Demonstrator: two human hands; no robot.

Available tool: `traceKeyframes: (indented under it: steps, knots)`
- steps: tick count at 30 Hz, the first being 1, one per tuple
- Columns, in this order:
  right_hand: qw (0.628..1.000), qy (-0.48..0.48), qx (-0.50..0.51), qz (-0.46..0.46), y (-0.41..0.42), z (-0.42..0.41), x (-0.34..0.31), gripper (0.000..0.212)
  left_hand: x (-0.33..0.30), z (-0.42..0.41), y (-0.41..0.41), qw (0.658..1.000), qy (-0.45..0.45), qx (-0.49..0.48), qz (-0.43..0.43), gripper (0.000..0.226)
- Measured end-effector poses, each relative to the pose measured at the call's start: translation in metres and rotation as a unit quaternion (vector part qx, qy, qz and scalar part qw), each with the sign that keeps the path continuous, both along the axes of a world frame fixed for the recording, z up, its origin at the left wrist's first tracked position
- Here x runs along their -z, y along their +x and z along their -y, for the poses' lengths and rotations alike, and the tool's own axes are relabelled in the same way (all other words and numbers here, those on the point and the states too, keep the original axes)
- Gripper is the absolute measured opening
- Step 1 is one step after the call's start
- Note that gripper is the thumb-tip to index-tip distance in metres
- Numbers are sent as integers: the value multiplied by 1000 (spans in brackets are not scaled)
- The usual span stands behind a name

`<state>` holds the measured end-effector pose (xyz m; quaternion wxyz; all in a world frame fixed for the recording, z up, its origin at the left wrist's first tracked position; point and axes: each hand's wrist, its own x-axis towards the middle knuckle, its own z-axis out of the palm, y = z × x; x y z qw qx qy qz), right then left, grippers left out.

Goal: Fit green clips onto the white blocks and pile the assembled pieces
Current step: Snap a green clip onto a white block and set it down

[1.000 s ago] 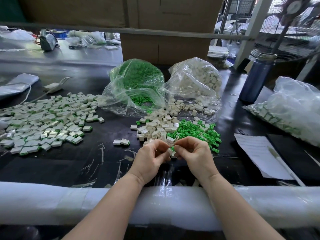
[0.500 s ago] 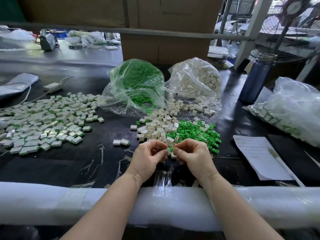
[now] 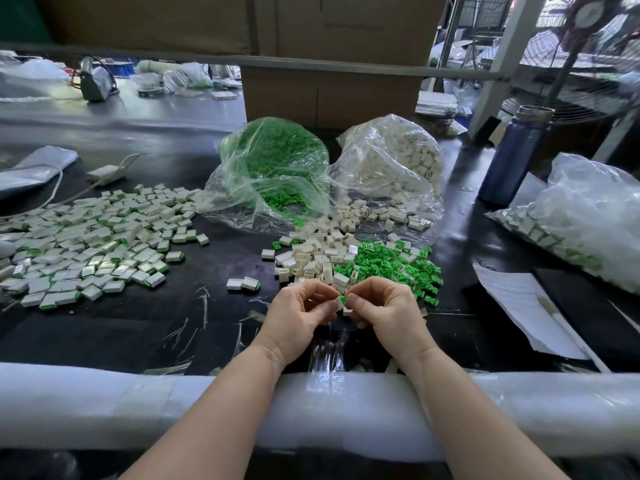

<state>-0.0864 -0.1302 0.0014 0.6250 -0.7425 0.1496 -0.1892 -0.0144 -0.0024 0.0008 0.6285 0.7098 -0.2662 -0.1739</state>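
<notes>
My left hand [image 3: 300,313] pinches a white block [image 3: 336,302] just above the black table, near its front edge. My right hand [image 3: 384,308] pinches a green clip [image 3: 343,299] and holds it against that block. Right behind my hands lie a heap of loose white blocks [image 3: 313,256] and a heap of loose green clips [image 3: 398,263]. A wide pile of assembled pieces [image 3: 90,240] covers the table's left part. Two assembled pieces [image 3: 243,283] lie apart, left of my hands.
At the back stand an open bag of green clips [image 3: 273,161] and an open bag of white blocks [image 3: 398,161]. A blue bottle [image 3: 512,157], a bag of finished pieces [image 3: 581,216] and a paper sheet [image 3: 519,306] with a pen are at the right. A white padded rail [image 3: 104,403] edges the table.
Both hands have stayed in place. The fingertips have shifted a little, and the green clip now shows more plainly between them against the block.
</notes>
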Motion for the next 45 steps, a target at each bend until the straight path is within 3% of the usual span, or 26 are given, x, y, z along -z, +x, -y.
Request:
traceKeyframes:
  steps: [19, 24, 28, 32, 45]
  knots:
    - [997, -54, -45, -21, -3, -1, -3, 22, -2, -1, -4, 997, 53, 47, 40, 16]
    - [999, -22, -25, -3, -2, -1, -4, 16, 1, -1, -1, 996, 48, 27, 66, 13]
    - [1000, -1, -6, 6, -1, 0, -3, 8, 5, -1, 1, 996, 47, 26, 75, 25]
    - [998, 52, -4, 19, -2, 1, -4, 6, 8, 0, 2, 996, 45, 15, 79, 13]
    - [999, 17, -18, -47, -2, -2, -5, 13, 6, -2, 3, 992, 93, 27, 81, 13]
